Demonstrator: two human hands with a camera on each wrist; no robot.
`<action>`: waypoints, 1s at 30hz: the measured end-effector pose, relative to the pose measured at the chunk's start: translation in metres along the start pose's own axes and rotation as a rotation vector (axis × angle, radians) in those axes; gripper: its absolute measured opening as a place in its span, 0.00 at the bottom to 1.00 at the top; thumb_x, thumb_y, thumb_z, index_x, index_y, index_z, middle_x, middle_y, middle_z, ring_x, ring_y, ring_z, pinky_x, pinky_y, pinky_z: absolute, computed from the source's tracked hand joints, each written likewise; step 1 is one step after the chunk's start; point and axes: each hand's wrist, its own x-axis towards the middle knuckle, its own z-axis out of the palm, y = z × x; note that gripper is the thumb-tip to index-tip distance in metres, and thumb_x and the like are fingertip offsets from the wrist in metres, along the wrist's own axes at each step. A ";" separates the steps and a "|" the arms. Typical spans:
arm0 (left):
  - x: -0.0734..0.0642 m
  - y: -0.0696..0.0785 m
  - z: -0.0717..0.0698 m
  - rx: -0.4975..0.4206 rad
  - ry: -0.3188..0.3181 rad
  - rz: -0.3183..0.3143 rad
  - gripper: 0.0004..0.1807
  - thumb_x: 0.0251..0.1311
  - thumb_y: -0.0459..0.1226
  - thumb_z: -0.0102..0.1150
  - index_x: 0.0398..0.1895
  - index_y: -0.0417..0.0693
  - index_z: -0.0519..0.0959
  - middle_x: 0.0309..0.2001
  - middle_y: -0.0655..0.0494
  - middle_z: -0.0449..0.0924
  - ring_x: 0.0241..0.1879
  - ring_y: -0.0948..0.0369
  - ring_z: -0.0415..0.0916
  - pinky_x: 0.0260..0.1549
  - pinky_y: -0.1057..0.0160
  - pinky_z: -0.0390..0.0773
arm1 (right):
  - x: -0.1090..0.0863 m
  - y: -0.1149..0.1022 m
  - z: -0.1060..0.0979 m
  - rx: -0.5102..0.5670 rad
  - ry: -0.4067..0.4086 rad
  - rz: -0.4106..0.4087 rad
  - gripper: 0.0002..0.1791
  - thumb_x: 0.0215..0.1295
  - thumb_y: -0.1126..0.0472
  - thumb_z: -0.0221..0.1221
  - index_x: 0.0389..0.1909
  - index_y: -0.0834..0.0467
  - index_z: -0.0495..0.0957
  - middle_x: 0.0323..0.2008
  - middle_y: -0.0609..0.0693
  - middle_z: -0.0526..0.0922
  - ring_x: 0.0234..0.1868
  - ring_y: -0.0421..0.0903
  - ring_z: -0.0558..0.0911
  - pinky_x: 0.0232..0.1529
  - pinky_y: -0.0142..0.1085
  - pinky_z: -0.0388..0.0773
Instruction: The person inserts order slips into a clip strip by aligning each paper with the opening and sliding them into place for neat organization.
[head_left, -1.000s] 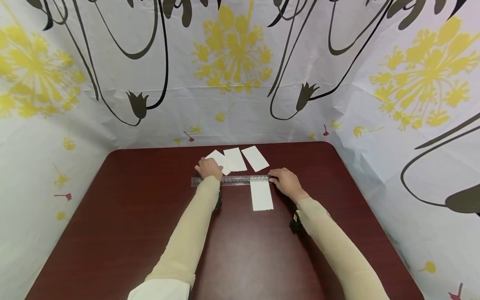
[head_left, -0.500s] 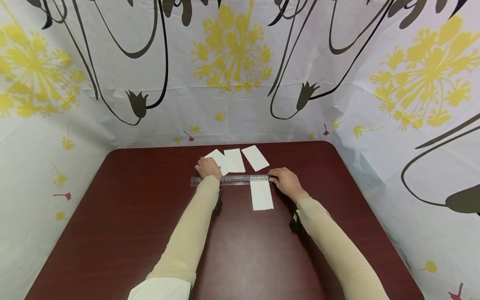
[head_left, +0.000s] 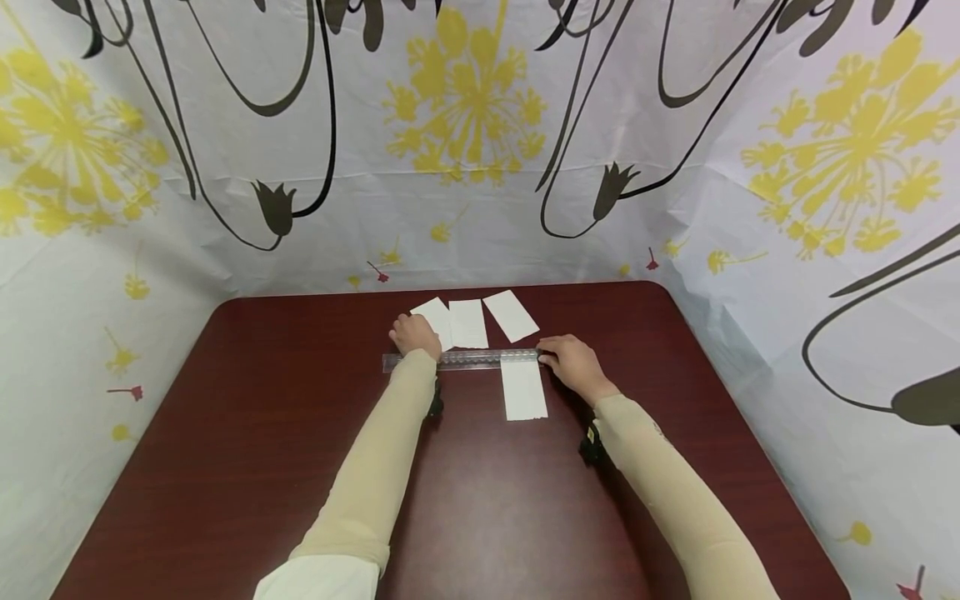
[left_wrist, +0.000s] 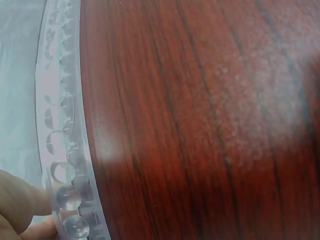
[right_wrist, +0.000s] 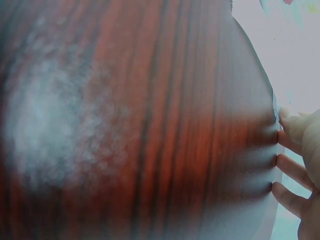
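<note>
A clear plastic ruler with a row of round shapes lies across the table, over the top end of a white card whose near edge looks ragged. My left hand is at the ruler's left part; in the left wrist view, thumb and a finger meet the ruler's edge. My right hand holds the ruler's right end between thumb and fingers. In the right wrist view, fingertips come down at the table's surface; the ruler is hard to make out there.
Behind the ruler lie more white cards: a left one partly behind my left hand, a middle one and a right one. They rest on a dark red wooden table. A patterned white curtain surrounds its far and side edges.
The left and middle cards at the back have shifted slightly, the middle one a little toward me and turned straighter. Both hands, the ruler and the front card stay nearly in place.
</note>
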 end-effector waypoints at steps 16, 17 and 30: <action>0.007 -0.004 -0.008 0.013 -0.058 -0.070 0.31 0.60 0.52 0.65 0.56 0.36 0.78 0.55 0.40 0.77 0.57 0.46 0.73 0.59 0.49 0.72 | 0.000 -0.001 0.000 0.005 0.024 -0.022 0.17 0.68 0.59 0.61 0.56 0.58 0.82 0.56 0.56 0.84 0.58 0.56 0.80 0.56 0.52 0.79; 0.007 -0.005 -0.008 0.017 -0.053 -0.066 0.29 0.60 0.51 0.64 0.55 0.37 0.78 0.55 0.41 0.77 0.57 0.47 0.73 0.58 0.49 0.72 | 0.000 -0.001 -0.001 0.004 0.022 -0.020 0.17 0.68 0.59 0.61 0.56 0.58 0.82 0.56 0.56 0.84 0.58 0.56 0.80 0.56 0.52 0.79; 0.011 -0.009 -0.007 -0.015 -0.009 -0.036 0.15 0.64 0.35 0.53 0.48 0.36 0.82 0.51 0.41 0.83 0.53 0.46 0.78 0.55 0.48 0.75 | 0.000 0.000 0.000 0.014 0.020 -0.020 0.17 0.68 0.58 0.61 0.56 0.58 0.82 0.56 0.55 0.84 0.58 0.55 0.81 0.55 0.51 0.80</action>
